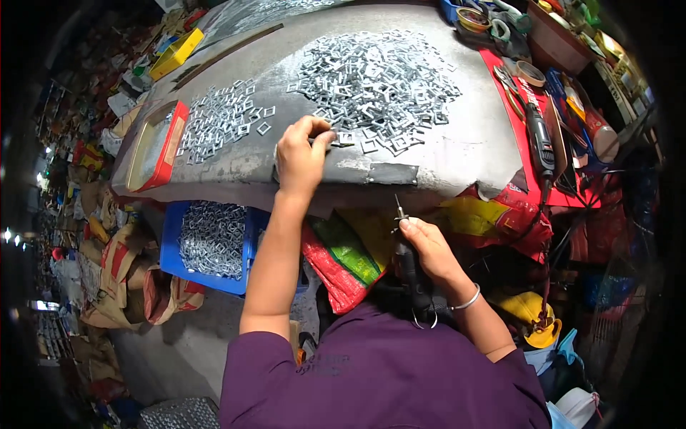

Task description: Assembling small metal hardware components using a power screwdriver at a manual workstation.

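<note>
On the worktable [475,154] lies a big heap of small grey metal square frames [375,79]. My left hand [300,157] is at the heap's near left edge, thumb and fingers bent together; whatever they pinch, if anything, is hidden. One frame lies right beside the fingertips. My right hand [427,247] grips a black rotary tool [412,275] just off the table's near edge, its thin bit pointing up and away from me. A smaller scatter of the same frames [221,118] lies to the left.
A red open box [174,146] stands at the table's left edge. Below it, a blue bin [171,247] holds many frames. Pliers [511,93] and a second rotary tool [539,143] lie on a red sheet [525,182] at right. A yellow tray [176,53] sits far left.
</note>
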